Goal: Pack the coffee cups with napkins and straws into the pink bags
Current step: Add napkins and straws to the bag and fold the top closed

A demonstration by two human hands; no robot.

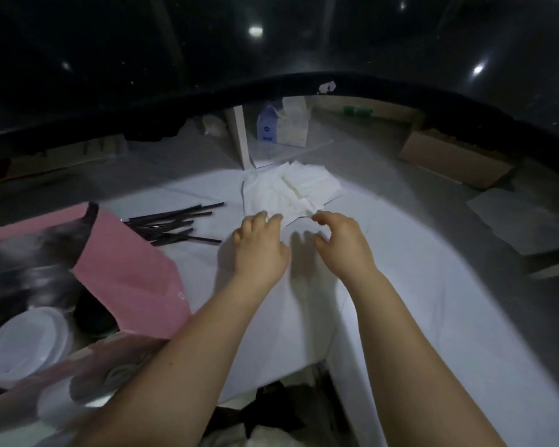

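Head view: on the cloth-covered table (417,301), a pink bag (133,272) lies at the left. Both hands reach the napkins (291,188). The left hand (260,241) curls onto their near edge, grip unclear; the right hand (342,241) hovers loosely hooked, empty. Peeling one sheet by its corner looks best. Black straws (175,224) lie near. The label on the blue pack (267,124) is unreadable.

Pretty dim overall. Only the middle of the white cloth (400,285) is lit by a pool of cool light, and the napkins (291,188) are nearly blown out. A soft shadow is cast on the cloth between the left hand (260,243) and right hand (342,243). The pink bag (126,269) and lid (23,346) are smeared by blur. Edges are bent by the wide lens, and the top is lost in black, dotted with glare spots.
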